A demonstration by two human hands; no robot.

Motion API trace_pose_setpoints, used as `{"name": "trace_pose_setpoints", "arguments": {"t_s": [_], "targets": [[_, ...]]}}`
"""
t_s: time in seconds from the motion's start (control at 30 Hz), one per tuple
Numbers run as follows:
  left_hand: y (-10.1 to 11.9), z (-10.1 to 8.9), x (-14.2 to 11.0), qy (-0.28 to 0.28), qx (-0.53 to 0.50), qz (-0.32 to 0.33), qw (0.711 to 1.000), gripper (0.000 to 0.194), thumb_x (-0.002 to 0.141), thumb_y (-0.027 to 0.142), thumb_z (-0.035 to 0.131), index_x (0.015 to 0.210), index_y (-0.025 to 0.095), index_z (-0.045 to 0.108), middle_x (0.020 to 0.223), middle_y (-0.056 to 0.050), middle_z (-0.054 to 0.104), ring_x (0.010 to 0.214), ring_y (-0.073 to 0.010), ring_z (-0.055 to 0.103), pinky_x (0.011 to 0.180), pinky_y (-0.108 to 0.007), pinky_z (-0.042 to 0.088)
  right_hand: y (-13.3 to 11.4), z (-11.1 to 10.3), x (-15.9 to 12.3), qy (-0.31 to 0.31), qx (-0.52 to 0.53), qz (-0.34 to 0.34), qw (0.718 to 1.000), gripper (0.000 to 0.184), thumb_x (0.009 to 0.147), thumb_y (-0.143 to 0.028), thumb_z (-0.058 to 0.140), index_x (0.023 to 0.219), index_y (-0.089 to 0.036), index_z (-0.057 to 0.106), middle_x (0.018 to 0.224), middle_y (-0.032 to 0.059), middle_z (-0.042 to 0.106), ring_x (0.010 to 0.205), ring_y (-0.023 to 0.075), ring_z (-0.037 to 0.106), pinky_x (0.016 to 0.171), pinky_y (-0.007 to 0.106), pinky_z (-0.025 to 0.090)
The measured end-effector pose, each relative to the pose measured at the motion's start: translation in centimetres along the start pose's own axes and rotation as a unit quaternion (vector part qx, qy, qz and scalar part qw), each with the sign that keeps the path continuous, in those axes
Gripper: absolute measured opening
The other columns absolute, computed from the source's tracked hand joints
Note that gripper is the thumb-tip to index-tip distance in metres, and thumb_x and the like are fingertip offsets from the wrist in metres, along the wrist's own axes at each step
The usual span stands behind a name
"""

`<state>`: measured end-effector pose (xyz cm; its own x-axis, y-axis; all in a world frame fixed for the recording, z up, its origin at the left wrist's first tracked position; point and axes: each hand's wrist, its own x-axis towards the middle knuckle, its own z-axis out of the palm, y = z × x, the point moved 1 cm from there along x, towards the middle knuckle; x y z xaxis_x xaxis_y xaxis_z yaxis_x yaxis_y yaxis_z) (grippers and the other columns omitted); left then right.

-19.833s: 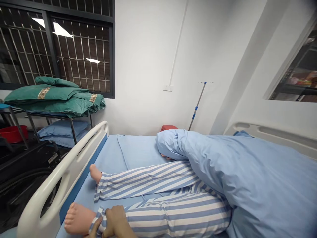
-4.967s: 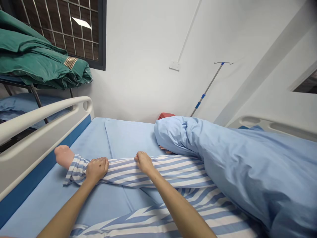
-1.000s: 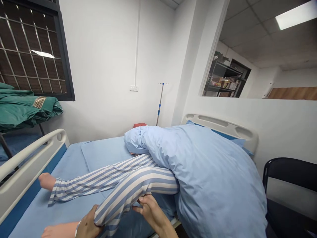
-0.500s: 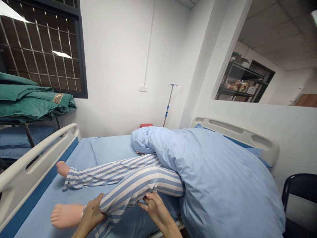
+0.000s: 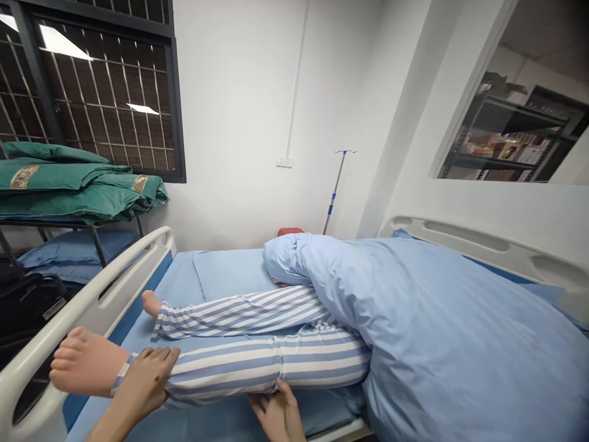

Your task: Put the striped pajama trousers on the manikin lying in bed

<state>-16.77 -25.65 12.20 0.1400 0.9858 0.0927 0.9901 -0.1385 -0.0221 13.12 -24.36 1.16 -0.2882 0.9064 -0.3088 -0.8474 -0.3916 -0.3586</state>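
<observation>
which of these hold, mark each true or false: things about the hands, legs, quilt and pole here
1. The left hand is on the near leg, close to the near foot. True.
2. The right hand is on the far leg. False: its thumb is against the near leg, farther up than the left hand.
3. The trousers have blue and white stripes. True.
4. Both feet wear socks. False: the near foot and far foot are bare.
5. The quilt lies over the feet. False: the quilt is bunched toward the other end of the bed.
6. The pole has blue parts. True.
</observation>
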Motion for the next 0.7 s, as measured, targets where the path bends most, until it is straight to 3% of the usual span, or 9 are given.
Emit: {"name": "trace_pose_setpoints", "arguments": {"t_s": [0.13, 0.3, 0.57, 0.7], "targets": [[0.3, 2.1, -0.9, -0.061, 0.045, 0.001, 0.997, 0.061, 0.054, 0.004, 0.041, 0.112, 0.02, 0.053, 0.102, -0.009, 0.061, 0.095, -0.0258, 0.054, 0.083, -0.038, 0.034, 1.9, -2.4, 1.3, 0.032, -0.007, 0.001, 0.999, 0.032, 0.046, -0.032, 0.077, 0.07, -0.021, 0.059, 0.075, -0.0009, 0.066, 0.077, 0.019, 0.059, 0.084, 0.042, 0.042], [0.3, 5.0, -1.2, -0.093, 0.039, -0.022, 0.995, 0.065, 0.055, 0.004, 0.041, 0.117, 0.02, 0.051, 0.109, -0.009, 0.059, 0.099, -0.0263, 0.052, 0.084, -0.039, 0.033, 2.0, -3.7, 1.6, 0.055, -0.043, 0.018, 0.997, 0.03, 0.044, -0.031, 0.077, 0.065, -0.021, 0.057, 0.067, -0.0012, 0.064, 0.073, 0.0198, 0.06, 0.079, 0.042, 0.044], [0.1, 4.3, -1.0, -0.091, 0.028, -0.024, 0.995, 0.065, 0.053, 0.004, 0.042, 0.115, 0.021, 0.052, 0.108, -0.009, 0.06, 0.099, -0.026, 0.053, 0.085, -0.039, 0.033, 1.9, -3.0, 1.0, 0.056, -0.033, -0.004, 0.998, 0.03, 0.043, -0.034, 0.078, 0.065, -0.025, 0.06, 0.07, -0.0006, 0.066, 0.076, 0.0226, 0.06, 0.08, 0.044, 0.044], [-0.4, 5.0, -1.0, -0.066, 0.009, -0.03, 0.997, 0.065, 0.054, 0.004, 0.04, 0.115, 0.022, 0.052, 0.112, -0.007, 0.06, 0.101, -0.0248, 0.054, 0.086, -0.037, 0.035, 0.8, -2.4, 0.2, 0.023, -0.021, -0.021, 0.999, 0.029, 0.046, -0.034, 0.079, 0.066, -0.024, 0.062, 0.074, -0.0005, 0.066, 0.078, 0.021, 0.059, 0.084, 0.045, 0.043]]}}
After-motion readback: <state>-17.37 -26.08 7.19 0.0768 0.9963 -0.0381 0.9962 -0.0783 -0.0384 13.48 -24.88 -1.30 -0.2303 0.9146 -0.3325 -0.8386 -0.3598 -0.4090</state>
